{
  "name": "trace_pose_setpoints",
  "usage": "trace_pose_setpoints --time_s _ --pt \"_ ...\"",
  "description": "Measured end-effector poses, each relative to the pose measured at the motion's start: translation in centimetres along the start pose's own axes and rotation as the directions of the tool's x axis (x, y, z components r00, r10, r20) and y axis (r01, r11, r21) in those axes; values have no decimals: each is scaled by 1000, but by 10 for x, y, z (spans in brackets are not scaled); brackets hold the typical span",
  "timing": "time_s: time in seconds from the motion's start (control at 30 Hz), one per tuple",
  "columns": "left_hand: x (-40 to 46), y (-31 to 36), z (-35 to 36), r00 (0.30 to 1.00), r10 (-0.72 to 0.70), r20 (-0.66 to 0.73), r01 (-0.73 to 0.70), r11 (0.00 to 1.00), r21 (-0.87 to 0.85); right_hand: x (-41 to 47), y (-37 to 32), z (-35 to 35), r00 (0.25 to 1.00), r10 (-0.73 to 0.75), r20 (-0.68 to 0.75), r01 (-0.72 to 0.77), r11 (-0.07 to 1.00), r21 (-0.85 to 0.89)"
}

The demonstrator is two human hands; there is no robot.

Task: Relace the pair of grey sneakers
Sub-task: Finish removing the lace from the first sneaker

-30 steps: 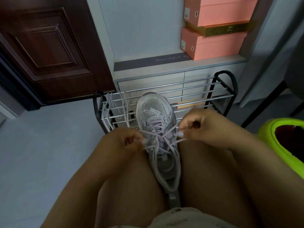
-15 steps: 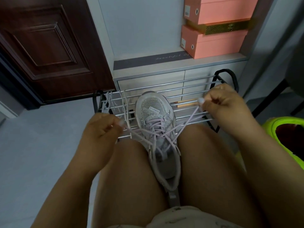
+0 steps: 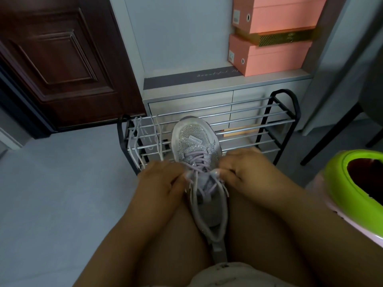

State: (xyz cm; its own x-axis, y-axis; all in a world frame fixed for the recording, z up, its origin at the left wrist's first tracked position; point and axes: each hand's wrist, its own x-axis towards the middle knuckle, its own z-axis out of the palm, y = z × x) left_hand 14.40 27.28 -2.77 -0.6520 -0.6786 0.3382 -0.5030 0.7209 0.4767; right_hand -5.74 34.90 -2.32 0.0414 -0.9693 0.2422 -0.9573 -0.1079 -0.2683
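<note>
My 2 forearms are bare, no sleeves. My left hand [image 3: 163, 181] and right hand [image 3: 242, 168] have pale painted nails. I wear light-coloured shorts [image 3: 217, 275].

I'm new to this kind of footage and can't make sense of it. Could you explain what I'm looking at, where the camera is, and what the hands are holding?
There is no machine here. A person wears one camera on the head, looking down at their own lap. A grey sneaker is wedged between the bare thighs, toe pointing away. The left hand and right hand each pinch the lilac lace near the shoe's tongue. Beyond the toe stands a metal shoe rack with a loose lace draped over its bars. Pink shoe boxes sit on the cabinet behind, and a green-rimmed bin stands at the right.
</note>
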Motion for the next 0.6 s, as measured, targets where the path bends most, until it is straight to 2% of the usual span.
trace_pose_setpoints --time_s 0.13,0.27,0.33,0.43,0.47,0.53,0.57,0.6 --pt "2 -12 -17 947 -245 -206 198 954 -225 3 5 -7 972 65 -228 -68 998 -7" --pt "1 -11 -26 901 -355 -249 254 898 -360 3 14 -21 874 187 -448 -188 981 42" --pt "0 -10 -31 841 -452 -298 295 844 -447 2 19 -23 812 262 -522 -238 965 113" --pt "3 -17 -49 706 -584 -400 352 780 -517 -2 23 -17 733 365 -574 -295 931 214" --pt "5 -18 -55 717 -573 -396 358 791 -496 -3 25 -18 681 416 -602 -315 909 271" --pt "7 -14 -59 832 -471 -293 346 854 -389 -1 29 -30 558 509 -655 -312 860 403" --pt "7 -9 -57 883 -418 -213 319 868 -381 0 29 -39 537 524 -660 -272 849 453" --pt "7 -3 -54 921 -368 -128 290 866 -407 1 27 -48 577 504 -643 -193 849 492"
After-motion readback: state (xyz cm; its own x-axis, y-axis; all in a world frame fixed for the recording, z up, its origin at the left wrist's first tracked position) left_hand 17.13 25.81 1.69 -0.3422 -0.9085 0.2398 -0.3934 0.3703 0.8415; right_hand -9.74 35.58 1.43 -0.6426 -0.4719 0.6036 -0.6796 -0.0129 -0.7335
